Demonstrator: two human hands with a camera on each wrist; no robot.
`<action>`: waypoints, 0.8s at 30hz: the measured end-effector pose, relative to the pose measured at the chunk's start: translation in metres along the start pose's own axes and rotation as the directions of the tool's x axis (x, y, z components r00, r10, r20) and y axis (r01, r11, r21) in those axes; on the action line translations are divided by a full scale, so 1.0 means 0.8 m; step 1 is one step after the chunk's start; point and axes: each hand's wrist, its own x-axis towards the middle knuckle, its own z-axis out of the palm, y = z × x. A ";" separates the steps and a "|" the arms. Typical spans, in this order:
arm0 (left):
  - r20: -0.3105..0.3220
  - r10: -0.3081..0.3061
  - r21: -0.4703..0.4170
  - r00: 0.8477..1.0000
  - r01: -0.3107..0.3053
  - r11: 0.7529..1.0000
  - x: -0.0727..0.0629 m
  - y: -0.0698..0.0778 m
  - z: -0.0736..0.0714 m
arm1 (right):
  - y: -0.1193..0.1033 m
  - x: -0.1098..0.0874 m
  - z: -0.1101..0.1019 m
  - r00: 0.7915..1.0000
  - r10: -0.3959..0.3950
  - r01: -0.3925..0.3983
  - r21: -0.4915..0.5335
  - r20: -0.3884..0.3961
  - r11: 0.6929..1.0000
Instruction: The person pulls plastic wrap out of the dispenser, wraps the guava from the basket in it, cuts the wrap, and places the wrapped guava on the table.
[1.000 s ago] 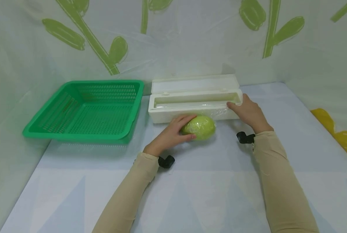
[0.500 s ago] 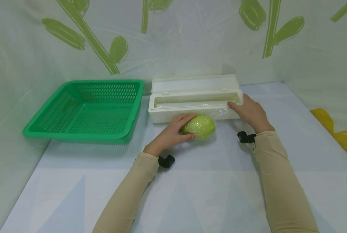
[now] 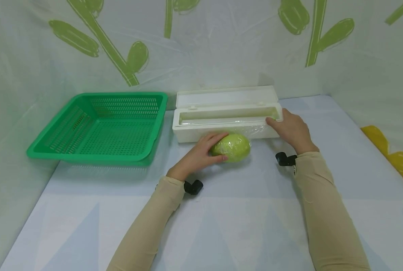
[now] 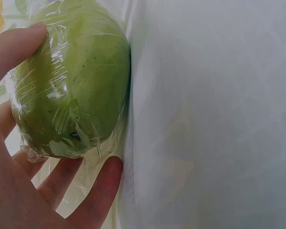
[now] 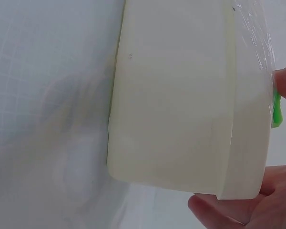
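My left hand [image 3: 199, 156] holds a green mango [image 3: 234, 147] wrapped in clear cling film, resting on the table before a white cling film dispenser [image 3: 188, 134]. In the left wrist view the mango [image 4: 81, 76] shows shiny, wrinkled film, with the thumb on one side and fingers around the other. The dispenser's lid [image 3: 226, 97] is up, and a roll [image 3: 218, 121] lies inside. Clear film stretches from the mango to the dispenser's front edge. At the dispenser's right end, my right hand [image 3: 291, 130] grips it, thumb on the front edge beside a small green piece [image 5: 277, 110].
A green perforated basket [image 3: 144, 160] stands left of the dispenser. Behind rises a white sheet [image 3: 221, 49] with printed green leaves. The white table covering [image 3: 238, 226] has pale blue triangles, and a yellow shape [image 3: 402, 162] shows at the right.
My right thumb has shifted very slightly to the right along the dispenser's front edge. The left hand and the mango have stayed in place.
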 end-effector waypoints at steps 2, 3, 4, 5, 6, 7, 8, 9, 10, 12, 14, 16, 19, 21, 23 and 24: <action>0.001 0.001 0.001 1.000 -0.001 1.000 0.000 0.000 0.000 | 0.000 0.000 0.000 1.000 0.002 -0.002 -0.001 0.000 1.000; 0.001 0.002 0.001 1.000 -0.002 1.000 0.001 0.000 0.000 | 0.000 0.000 0.000 1.000 0.001 -0.001 -0.002 -0.003 1.000; -0.001 0.005 0.000 1.000 -0.005 1.000 0.001 0.000 0.000 | -0.001 0.000 0.000 1.000 0.000 0.000 -0.002 -0.005 1.000; -0.002 0.006 -0.002 1.000 -0.006 1.000 0.001 0.000 0.000 | -0.001 0.000 0.000 1.000 -0.001 0.001 -0.001 -0.008 1.000; -0.003 0.008 -0.002 1.000 -0.008 1.000 0.001 -0.001 0.000 | -0.001 0.000 0.000 1.000 -0.003 0.003 -0.001 -0.011 1.000; -0.005 0.009 -0.003 1.000 -0.010 1.000 0.001 -0.001 0.000 | -0.001 0.000 0.000 1.000 -0.003 0.003 -0.002 -0.015 1.000; -0.005 0.011 -0.004 1.000 -0.011 1.000 0.001 -0.001 0.000 | -0.001 0.000 0.001 1.000 -0.004 0.004 -0.002 -0.018 1.000; -0.005 0.011 -0.002 1.000 -0.011 1.000 0.001 -0.002 0.000 | -0.001 0.000 0.001 1.000 -0.003 0.003 -0.001 -0.018 1.000; -0.004 0.011 -0.003 1.000 -0.011 1.000 0.001 -0.002 0.000 | 0.000 0.000 0.001 1.000 -0.001 0.001 0.002 -0.016 1.000; -0.001 0.010 -0.001 1.000 -0.010 1.000 0.000 -0.002 0.000 | 0.001 0.000 0.002 1.000 0.002 -0.002 0.004 -0.010 1.000; 0.000 0.011 0.002 1.000 -0.011 1.000 0.000 -0.002 0.000 | 0.001 0.000 0.002 1.000 0.004 -0.004 0.009 0.001 1.000; -0.002 0.012 0.002 1.000 -0.012 1.000 0.000 -0.002 0.000 | 0.003 0.001 0.001 1.000 0.004 -0.004 0.014 0.006 1.000; -0.008 0.016 0.000 1.000 -0.016 1.000 0.000 -0.002 0.000 | 0.005 0.001 0.000 1.000 0.014 -0.014 0.019 -0.003 1.000; -0.011 0.019 0.001 1.000 -0.019 1.000 0.000 -0.003 0.000 | 0.006 0.002 -0.001 1.000 0.018 -0.018 0.018 -0.013 1.000; -0.012 0.020 0.002 1.000 -0.020 1.000 0.001 -0.003 0.001 | 0.007 0.002 -0.001 1.000 0.020 -0.020 0.014 -0.022 1.000; -0.010 0.020 0.003 1.000 -0.020 1.000 0.001 -0.003 0.001 | 0.008 0.002 -0.001 1.000 0.017 -0.017 0.011 -0.024 1.000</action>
